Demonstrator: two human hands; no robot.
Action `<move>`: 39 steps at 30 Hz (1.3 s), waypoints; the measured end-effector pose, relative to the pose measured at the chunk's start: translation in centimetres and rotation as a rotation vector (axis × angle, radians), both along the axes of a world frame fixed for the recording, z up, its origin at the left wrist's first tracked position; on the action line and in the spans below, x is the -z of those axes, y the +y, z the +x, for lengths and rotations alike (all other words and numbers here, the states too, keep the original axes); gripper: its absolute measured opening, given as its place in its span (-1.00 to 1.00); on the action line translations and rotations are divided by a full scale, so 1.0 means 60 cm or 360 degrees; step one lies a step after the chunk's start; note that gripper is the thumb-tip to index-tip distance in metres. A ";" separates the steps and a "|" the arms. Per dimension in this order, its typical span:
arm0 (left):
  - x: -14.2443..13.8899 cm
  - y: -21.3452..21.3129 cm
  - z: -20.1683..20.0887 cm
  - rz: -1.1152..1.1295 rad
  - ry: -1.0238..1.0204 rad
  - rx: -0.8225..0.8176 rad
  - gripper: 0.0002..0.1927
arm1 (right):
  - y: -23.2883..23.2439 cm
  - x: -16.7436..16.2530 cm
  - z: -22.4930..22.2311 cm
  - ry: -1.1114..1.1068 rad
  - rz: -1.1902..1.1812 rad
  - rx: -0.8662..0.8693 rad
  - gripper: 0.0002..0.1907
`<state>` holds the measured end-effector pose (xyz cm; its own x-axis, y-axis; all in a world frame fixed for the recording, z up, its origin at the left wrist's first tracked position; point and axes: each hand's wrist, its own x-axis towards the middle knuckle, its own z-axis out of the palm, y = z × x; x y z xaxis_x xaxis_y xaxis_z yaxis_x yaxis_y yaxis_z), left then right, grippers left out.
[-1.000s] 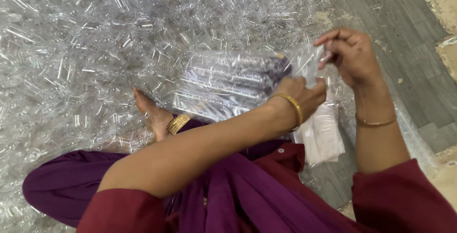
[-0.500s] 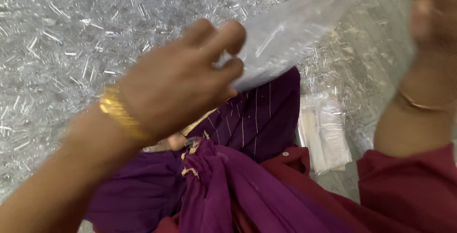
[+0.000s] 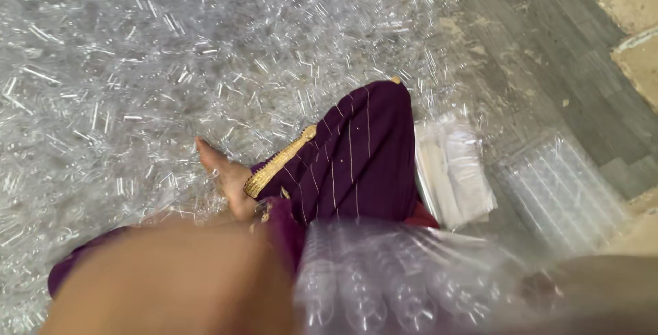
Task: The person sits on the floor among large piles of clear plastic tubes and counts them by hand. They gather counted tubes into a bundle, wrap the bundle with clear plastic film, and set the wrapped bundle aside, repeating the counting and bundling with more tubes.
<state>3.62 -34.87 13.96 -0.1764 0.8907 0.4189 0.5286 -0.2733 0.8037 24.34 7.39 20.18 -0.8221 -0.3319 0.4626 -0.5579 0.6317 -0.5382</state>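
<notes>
A clear plastic bag packed with small clear tubes (image 3: 391, 280) hangs close to the camera over my lap, at the bottom middle. My left forearm (image 3: 171, 280) crosses the lower left as a blur and meets the bag's left edge; the hand itself is hidden behind the bag. My right hand (image 3: 582, 290) is a blurred shape at the bag's right end and seems to grip it. I sit cross-legged in a purple garment (image 3: 349, 157), with one bare foot (image 3: 229, 181) out on the floor.
Loose clear tubes (image 3: 171, 68) cover the floor to the left and ahead. A stack of flat empty plastic bags (image 3: 456, 170) lies beside my knee. A filled pack of tubes (image 3: 562, 191) rests at the right on grey floor (image 3: 548, 54).
The bag has come down from up high at the right to low over my lap. Both arms dropped to the bottom edge, and the view tilted toward the floor.
</notes>
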 end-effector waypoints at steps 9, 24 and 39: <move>0.420 0.194 -0.194 -0.0785 -0.1217 -0.0188 -0.74 | 0.172 0.524 -0.148 -0.1572 -0.0805 0.0582 -0.69; 0.212 0.447 -0.004 -0.0306 0.0497 -0.0528 -0.48 | 0.068 0.563 0.007 -0.0113 -0.0326 0.2282 -0.49; 0.414 0.517 -0.072 -0.0877 0.1342 -0.0274 -0.40 | 0.289 0.651 0.200 0.0515 -0.2843 0.3362 -0.23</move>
